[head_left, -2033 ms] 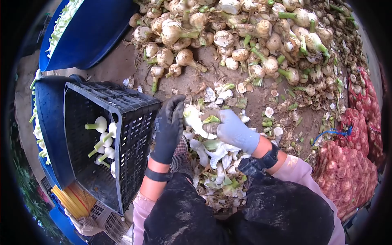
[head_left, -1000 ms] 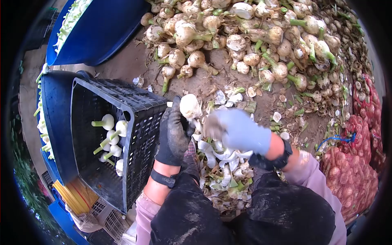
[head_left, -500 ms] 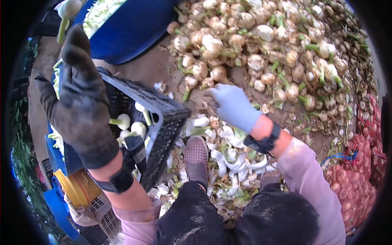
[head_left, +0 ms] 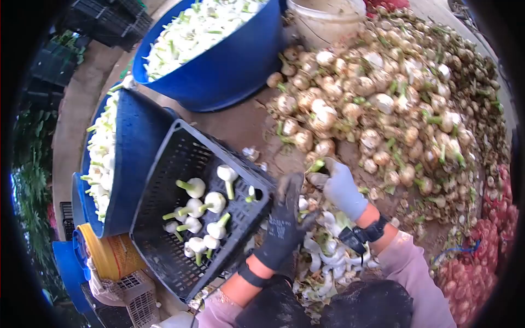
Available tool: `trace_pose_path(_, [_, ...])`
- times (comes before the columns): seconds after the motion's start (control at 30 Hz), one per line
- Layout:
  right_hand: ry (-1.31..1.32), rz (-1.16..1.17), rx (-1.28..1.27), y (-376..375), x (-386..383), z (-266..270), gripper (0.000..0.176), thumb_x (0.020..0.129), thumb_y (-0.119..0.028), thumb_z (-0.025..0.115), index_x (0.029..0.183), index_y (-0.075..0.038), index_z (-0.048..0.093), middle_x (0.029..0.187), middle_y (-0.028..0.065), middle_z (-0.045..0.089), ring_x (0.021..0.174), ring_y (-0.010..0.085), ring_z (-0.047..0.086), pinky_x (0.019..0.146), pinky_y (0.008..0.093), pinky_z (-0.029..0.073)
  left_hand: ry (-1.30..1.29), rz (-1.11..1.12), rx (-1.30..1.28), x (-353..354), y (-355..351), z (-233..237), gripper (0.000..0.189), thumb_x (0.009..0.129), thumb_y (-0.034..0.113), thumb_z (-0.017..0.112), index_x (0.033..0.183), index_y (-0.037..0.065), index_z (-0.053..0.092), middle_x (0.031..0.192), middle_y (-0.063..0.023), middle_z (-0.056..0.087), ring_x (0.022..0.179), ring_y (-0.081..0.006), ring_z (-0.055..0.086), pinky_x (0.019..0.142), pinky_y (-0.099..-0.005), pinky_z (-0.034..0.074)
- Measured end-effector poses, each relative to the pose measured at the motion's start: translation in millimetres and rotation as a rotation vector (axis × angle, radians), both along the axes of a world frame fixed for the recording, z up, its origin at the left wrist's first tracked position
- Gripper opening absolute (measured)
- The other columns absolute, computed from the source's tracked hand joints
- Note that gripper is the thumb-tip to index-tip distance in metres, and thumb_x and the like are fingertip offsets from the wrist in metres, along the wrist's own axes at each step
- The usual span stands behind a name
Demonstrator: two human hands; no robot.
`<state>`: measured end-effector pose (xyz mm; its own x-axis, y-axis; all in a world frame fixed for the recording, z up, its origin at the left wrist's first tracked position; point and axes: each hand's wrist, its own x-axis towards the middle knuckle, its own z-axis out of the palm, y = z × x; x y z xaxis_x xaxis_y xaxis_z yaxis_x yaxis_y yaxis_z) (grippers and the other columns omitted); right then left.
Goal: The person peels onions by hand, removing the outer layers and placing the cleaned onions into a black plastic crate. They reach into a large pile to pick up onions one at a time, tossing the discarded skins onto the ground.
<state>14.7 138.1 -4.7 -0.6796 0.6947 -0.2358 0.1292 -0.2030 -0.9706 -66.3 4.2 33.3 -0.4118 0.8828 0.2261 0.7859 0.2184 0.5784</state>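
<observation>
My left hand (head_left: 284, 229), in a dark glove, is beside the right edge of a black plastic crate (head_left: 210, 136), its fingers apart and holding nothing visible. Several white bulbs with green stems (head_left: 216, 202) lie inside the crate. My right hand (head_left: 342, 188), in a light blue glove, is at the lower left edge of a large heap of unpeeled bulbs (head_left: 361, 87). Its fingers are closed around a bulb with a short green stem (head_left: 317, 165), mostly hidden by the fingers.
Two blue tubs (head_left: 219, 76) (head_left: 131, 158) full of white bulbs stand at the upper left. A white bucket (head_left: 328, 24) is at the top. White peelings (head_left: 322, 262) cover the ground by my feet. Red net sacks (head_left: 470, 279) lie at the right, a yellow container (head_left: 112, 251) at the left.
My left hand has come down from the upper left to the crate's right side. A white bulb near it earlier is gone from there. My right hand has closed on a bulb, and the view has shifted.
</observation>
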Motion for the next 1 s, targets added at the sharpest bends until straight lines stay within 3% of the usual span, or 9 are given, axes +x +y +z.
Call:
trace_pose_path(0.13, [-0.064,0.095,-0.259,-12.5,60.3,19.8,0.021,0.094,-0.02,0.056,0.098,0.001,0.059,0.07,-0.0002,0.054,0.052,0.0071,0.048,0.048,0.0232,0.041,-0.452,-0.12,0.038,10.8,4.7,-22.4,0.056,0.072,0.014,0.074,0.123,0.005,0.053,0.119,-0.0165,0.056,0.111,-0.0348,0.052,0.096,-0.0421,0.042])
trace_pose_path(0.3, [-0.305,0.137,-0.36,-27.6,91.7,26.2,0.024,0.095,-0.022,0.053,0.093,0.001,0.059,0.065,0.0008,0.054,0.047,0.0068,0.047,0.042,0.023,0.038,-0.428,-0.254,-0.054,28.4,-3.3,-23.8,0.055,0.072,0.01,0.076,0.122,0.004,0.054,0.117,-0.015,0.057,0.109,-0.0294,0.055,0.094,-0.0366,0.044])
trace_pose_path(0.43, [-0.282,0.108,-0.408,-37.2,99.9,15.2,0.022,0.095,-0.018,0.051,0.093,0.002,0.058,0.065,0.0018,0.056,0.047,0.0073,0.049,0.043,0.0229,0.04,-0.957,-0.144,-0.118,34.2,-9.8,-38.2,0.054,0.07,0.005,0.08,0.118,0.0,0.055,0.116,-0.009,0.058,0.103,-0.0156,0.056,0.091,-0.0302,0.049])
trace_pose_path(0.53, [-0.278,0.091,-0.425,-36.3,102.6,16.3,0.017,0.095,-0.013,0.049,0.093,0.001,0.059,0.066,0.0023,0.057,0.048,0.0079,0.05,0.044,0.0241,0.04,-1.298,-0.062,-0.16,27.8,-3.7,-30.0,0.05,0.072,-0.002,0.075,0.117,0.0,0.055,0.113,-0.0078,0.06,0.103,-0.0151,0.058,0.089,-0.0304,0.05])
trace_pose_path(0.63, [-0.216,0.076,-0.377,-31.9,109.7,-0.8,0.016,0.094,-0.012,0.049,0.092,-0.001,0.06,0.067,0.0018,0.059,0.054,0.0082,0.055,0.047,0.025,0.041,-1.76,0.072,-0.106,23.2,0.9,-27.2,0.047,0.084,0.013,0.069,0.125,0.0,0.05,0.108,-0.0093,0.061,0.08,-0.014,0.063,0.063,-0.0233,0.052])
trace_pose_path(0.7, [-0.37,0.082,0.733,-34.6,116.9,-22.8,0.015,0.094,-0.011,0.05,0.093,-0.001,0.061,0.067,-0.0001,0.059,0.057,0.0072,0.054,0.049,0.0258,0.042,-1.882,0.094,-0.082,25.2,11.7,-31.4,0.051,0.084,0.019,0.069,0.127,0.002,0.048,0.107,-0.0096,0.061,0.08,-0.0157,0.063,0.061,-0.0235,0.051])
trace_pose_path(0.77, [-0.361,0.084,0.53,-30.1,116.9,-11.5,0.015,0.094,-0.013,0.052,0.097,-0.002,0.061,0.069,-0.0013,0.058,0.056,0.0068,0.053,0.049,0.0257,0.043,-2.011,0.115,-0.059,29.9,19.2,-33.9,0.054,0.085,0.025,0.068,0.13,0.005,0.047,0.107,-0.01,0.061,0.08,-0.0174,0.063,0.06,-0.0238,0.049])
trace_pose_path(0.83, [-0.097,0.012,-0.355,-21.5,111.0,10.3,0.018,0.095,-0.016,0.052,0.1,-0.001,0.06,0.074,-0.0009,0.06,0.057,0.007,0.054,0.05,0.0245,0.045,-1.804,0.066,-0.12,36.0,24.7,-30.8,0.057,0.086,0.021,0.067,0.135,0.007,0.042,0.103,-0.0087,0.06,0.077,-0.0168,0.063,0.058,-0.023,0.048])
trace_pose_path(1.0, [-0.005,-0.001,-0.472,-19.9,113.8,-4.0,0.025,0.096,-0.022,0.051,0.098,0.002,0.059,0.07,0.0023,0.058,0.049,0.0073,0.052,0.045,0.021,0.044,-1.272,-0.03,-0.184,44.0,22.7,-33.2,0.057,0.079,0.005,0.072,0.131,0.004,0.048,0.11,-0.0069,0.06,0.085,-0.0093,0.06,0.068,-0.0232,0.05])
